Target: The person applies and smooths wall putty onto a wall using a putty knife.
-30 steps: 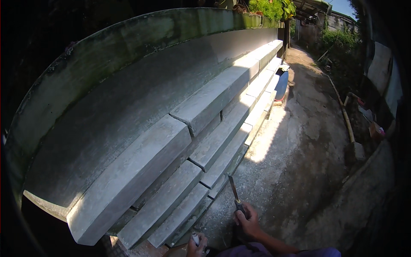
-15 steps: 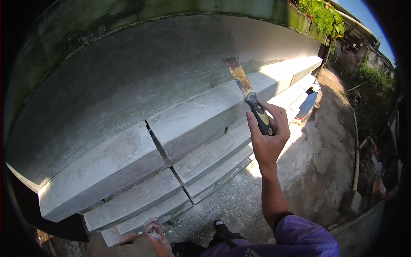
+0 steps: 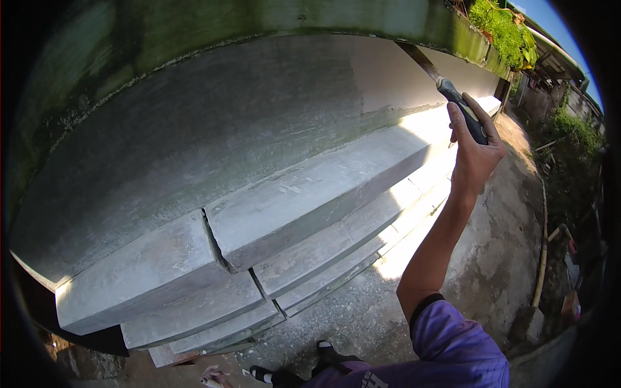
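My right hand [image 3: 477,150] is wrapped around the black and cream handle of a putty knife [image 3: 460,105]. Its worn, rust-marked blade points up and left in front of the smooth grey wall [image 3: 213,116], near the lower edge of the mossy ledge; whether the tip touches is unclear. At the lower edge of the picture shows part of my left hand [image 3: 215,376], dusty and curled, below the concrete steps. What it holds, if anything, I cannot make out.
Long concrete blocks [image 3: 310,187] are stacked like steps along the wall, with dark gaps between their ends. A mossy green ledge [image 3: 259,19] overhangs above. Rough concrete ground [image 3: 491,239] runs along the right, with a pipe [image 3: 541,252] and plants [image 3: 501,32] beyond.
My right hand has moved up and right with the putty knife, the arm stretching farther toward the wall. My left hand has dropped lower, mostly out of the picture.
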Demonstrator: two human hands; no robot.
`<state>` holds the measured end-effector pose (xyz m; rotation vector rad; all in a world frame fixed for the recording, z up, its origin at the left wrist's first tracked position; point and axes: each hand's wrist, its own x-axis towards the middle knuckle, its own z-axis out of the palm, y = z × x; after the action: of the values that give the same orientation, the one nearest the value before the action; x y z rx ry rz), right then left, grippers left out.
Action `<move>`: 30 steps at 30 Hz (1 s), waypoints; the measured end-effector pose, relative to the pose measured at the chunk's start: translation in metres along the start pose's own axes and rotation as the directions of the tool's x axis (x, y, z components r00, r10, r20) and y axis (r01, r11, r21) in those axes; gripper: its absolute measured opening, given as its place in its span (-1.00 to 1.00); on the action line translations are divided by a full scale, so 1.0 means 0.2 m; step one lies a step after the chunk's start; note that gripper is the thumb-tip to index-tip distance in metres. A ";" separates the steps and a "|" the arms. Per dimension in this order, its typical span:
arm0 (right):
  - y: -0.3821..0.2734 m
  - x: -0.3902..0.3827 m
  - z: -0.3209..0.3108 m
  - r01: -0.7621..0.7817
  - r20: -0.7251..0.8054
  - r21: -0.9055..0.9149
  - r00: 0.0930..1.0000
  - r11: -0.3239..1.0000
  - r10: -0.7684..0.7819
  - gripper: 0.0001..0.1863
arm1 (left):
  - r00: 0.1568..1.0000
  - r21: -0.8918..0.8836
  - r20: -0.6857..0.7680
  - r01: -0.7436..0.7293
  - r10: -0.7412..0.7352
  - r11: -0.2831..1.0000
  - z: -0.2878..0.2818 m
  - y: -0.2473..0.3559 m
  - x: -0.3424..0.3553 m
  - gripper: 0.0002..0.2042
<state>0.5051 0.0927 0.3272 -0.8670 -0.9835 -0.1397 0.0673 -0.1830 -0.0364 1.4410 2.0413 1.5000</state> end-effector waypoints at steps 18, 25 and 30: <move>0.19 -0.20 0.20 0.333 0.233 -0.145 0.927 0.932 -0.295 -0.60 | 0.998 0.076 -0.030 0.050 -0.048 0.996 -0.02 -0.02 0.05 -0.84; 0.24 -0.14 0.23 0.359 0.220 -0.145 0.920 0.922 -0.324 -0.57 | 0.998 0.107 -0.037 0.058 -0.055 0.993 -0.04 0.00 0.09 -0.84; 0.19 -0.19 0.24 0.362 0.238 -0.151 0.917 0.920 -0.321 -0.56 | 0.996 0.119 -0.073 0.064 -0.055 0.991 -0.06 -0.01 0.13 -0.85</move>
<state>0.4687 0.1420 0.2874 -0.8902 -1.3334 -0.4586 0.0451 -0.1688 -0.0245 1.3753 2.2312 1.4442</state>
